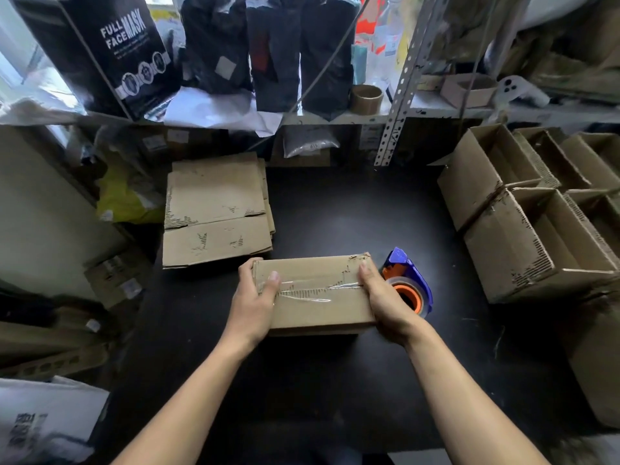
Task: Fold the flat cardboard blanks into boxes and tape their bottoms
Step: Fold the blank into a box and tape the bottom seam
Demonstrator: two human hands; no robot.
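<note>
A folded cardboard box (315, 307) lies bottom-up on the black table (335, 209), with a strip of clear tape along its middle seam. My left hand (253, 303) grips its left end, thumb on top over the tape. My right hand (385, 303) grips its right end, thumb on the top edge. Just right of the box, partly behind my right hand, stands a blue and orange tape dispenser (407, 280). A stack of flat cardboard blanks (216, 209) lies at the back left of the table.
Several folded open boxes (536, 209) stand packed together on the right. A shelf behind holds black bags, a "Full Face Mask" carton (110, 52) and a brown tape roll (366, 99). A perforated metal post (396, 95) rises at the back. Cartons and bags crowd the left.
</note>
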